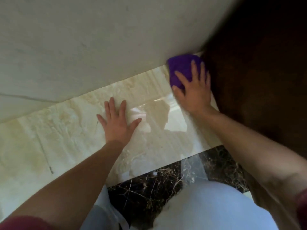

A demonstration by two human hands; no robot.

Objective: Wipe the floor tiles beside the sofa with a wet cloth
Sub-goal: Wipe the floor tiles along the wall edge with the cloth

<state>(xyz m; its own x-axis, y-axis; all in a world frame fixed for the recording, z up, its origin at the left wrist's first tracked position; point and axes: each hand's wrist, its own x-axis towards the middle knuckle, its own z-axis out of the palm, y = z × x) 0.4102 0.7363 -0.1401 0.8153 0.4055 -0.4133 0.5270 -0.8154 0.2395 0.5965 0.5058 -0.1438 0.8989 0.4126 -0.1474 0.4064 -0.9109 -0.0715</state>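
glossy cream marble floor tiles [69, 133] run in a strip between the pale side of a sofa [83, 39] and a band of dark veined tile [149, 185] near the person's knees. a purple cloth [181, 68] lies bunched at the far right end of that strip, pushed into the corner where the sofa's base meets a dark wooden panel [257, 72]. the right hand [194, 90] is pressed flat on top of it, fingers spread wide and pointing toward the corner, palm holding the cloth down rather than closing around it. the cloth's bulk reaches ahead of the fingertips, touching the sofa edge. the left hand [116, 120] rests well apart, to the left, open and flat on bare tile as a prop, holding nothing. unwiped tile stretches away leftward along the sofa, so the next stroke likely pulls the cloth back out of the corner and along that line; the right hand is plainly the one placed for it.
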